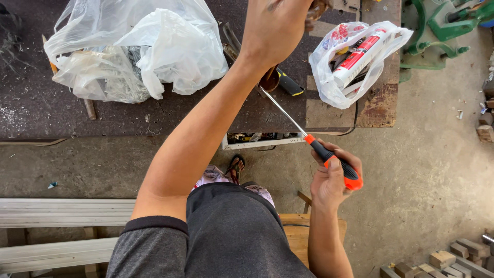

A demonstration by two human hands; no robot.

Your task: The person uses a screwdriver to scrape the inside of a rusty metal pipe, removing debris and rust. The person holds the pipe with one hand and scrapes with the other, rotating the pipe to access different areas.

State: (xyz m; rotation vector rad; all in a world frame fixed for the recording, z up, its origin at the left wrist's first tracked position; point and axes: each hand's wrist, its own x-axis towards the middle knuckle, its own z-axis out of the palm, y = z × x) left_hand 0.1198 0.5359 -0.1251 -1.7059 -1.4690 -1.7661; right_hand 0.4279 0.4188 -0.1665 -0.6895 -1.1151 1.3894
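My right hand (332, 180) is closed in a full fist around the black-and-orange handle of a long screwdriver (329, 157). The steel shaft runs up and left from the handle toward the worktable (41, 103); its tip passes under my left hand (275, 28) and I cannot tell what it bears on. My left hand is raised over the table at the top edge of the view. Its fingers are cut off by the frame, so I cannot tell whether it is open or gripping; a rusty brown part (316, 9) shows just beside it.

Hazards, as I judge them:
- The shaft is long and held only at the far end. Side load could make the tip skid toward my left hand or wrist.
- The white plastic bag holding a red-and-white sealant tube (357, 54) lies near the shaft; a slip could snag or puncture it.
- A sandalled foot (235, 167) stands below the table edge, where a dropped tool would land.
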